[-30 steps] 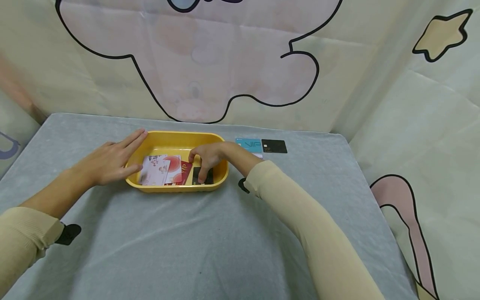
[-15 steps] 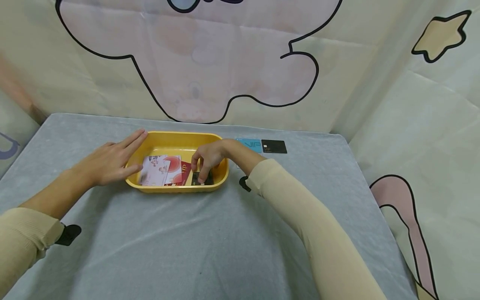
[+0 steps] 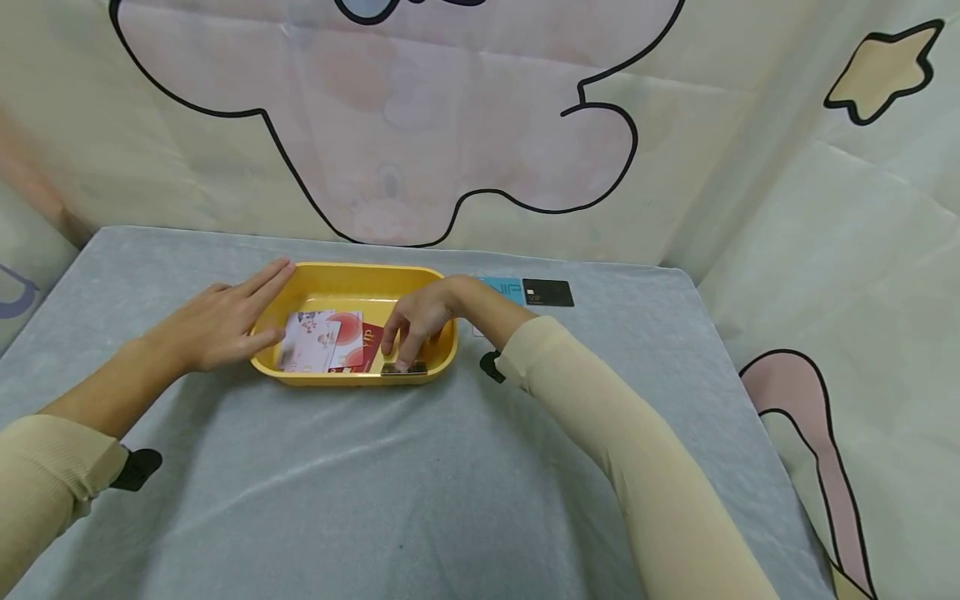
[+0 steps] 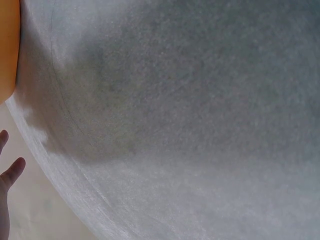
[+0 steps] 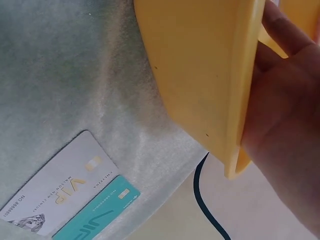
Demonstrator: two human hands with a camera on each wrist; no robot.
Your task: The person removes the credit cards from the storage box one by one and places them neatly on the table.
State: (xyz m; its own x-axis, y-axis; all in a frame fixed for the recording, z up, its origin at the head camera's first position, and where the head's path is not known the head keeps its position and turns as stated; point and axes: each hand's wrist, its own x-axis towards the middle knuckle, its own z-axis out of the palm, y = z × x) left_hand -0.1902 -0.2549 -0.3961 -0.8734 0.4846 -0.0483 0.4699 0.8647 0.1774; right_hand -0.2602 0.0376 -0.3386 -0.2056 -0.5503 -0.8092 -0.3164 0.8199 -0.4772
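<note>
Dark card point(image 3: 416, 369) touches the half-curled right hand point(image 3: 422, 315).

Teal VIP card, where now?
In the head view, the teal VIP card is on the gray cloth right of the yellow tray, immediately left of a black card; the right wrist view shows a white card alongside it.
</note>
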